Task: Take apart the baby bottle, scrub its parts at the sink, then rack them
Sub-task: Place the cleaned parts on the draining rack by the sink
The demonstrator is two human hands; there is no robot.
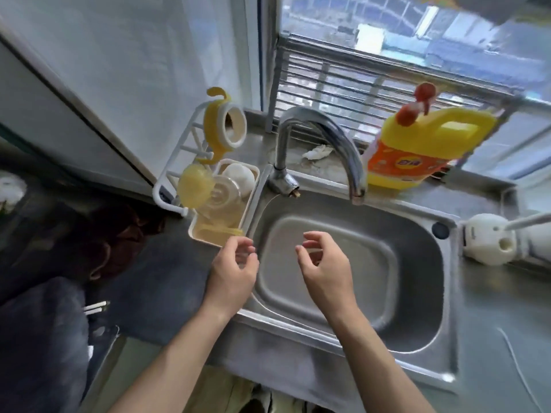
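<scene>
The bottle parts sit on a white rack (167, 186) left of the sink. A yellow handled collar (222, 123) hangs at the rack's top. Below it a round yellow cap (193, 186) rests beside the clear bottle body (222, 198) and a white dome piece (240, 177). My left hand (234, 269) hovers over the sink's left rim, just below the rack tray, fingers curled apart and holding nothing. Over the steel sink basin (411, 278), my right hand (323, 263) is likewise empty with loosely spread fingers.
A curved steel tap (322, 138) arches over the basin. A yellow detergent jug (423, 144) with a red pump stands on the back ledge by the window bars. A white holder (489, 242) with a brush handle sits right of the sink. Dark cloth lies at the left.
</scene>
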